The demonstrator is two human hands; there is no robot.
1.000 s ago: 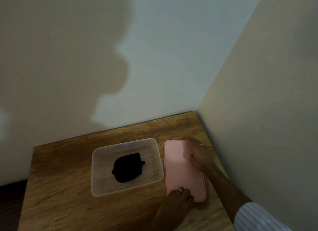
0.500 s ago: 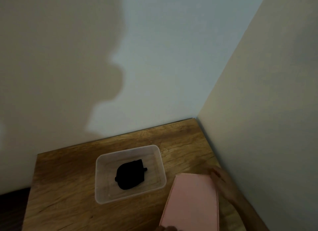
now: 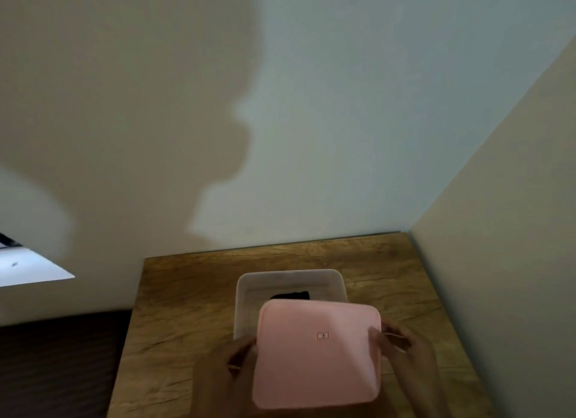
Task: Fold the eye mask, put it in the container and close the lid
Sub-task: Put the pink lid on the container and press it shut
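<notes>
Pink lid (image 3: 318, 355) up off the wooden surface (image 3: 187, 293), left hand (image 3: 224, 374) and right hand (image 3: 405, 352) closed on its side edges, fingers (image 3: 378, 339) curled over the rim. It covers the clear container's (image 3: 290, 277) near half; black eye mask (image 3: 290, 295) peeks inside.

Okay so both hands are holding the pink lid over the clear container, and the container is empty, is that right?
Not quite. The head view shows the black eye mask inside the clear container. The rest holds: the left hand and right hand hold the pink lid over it.
</notes>
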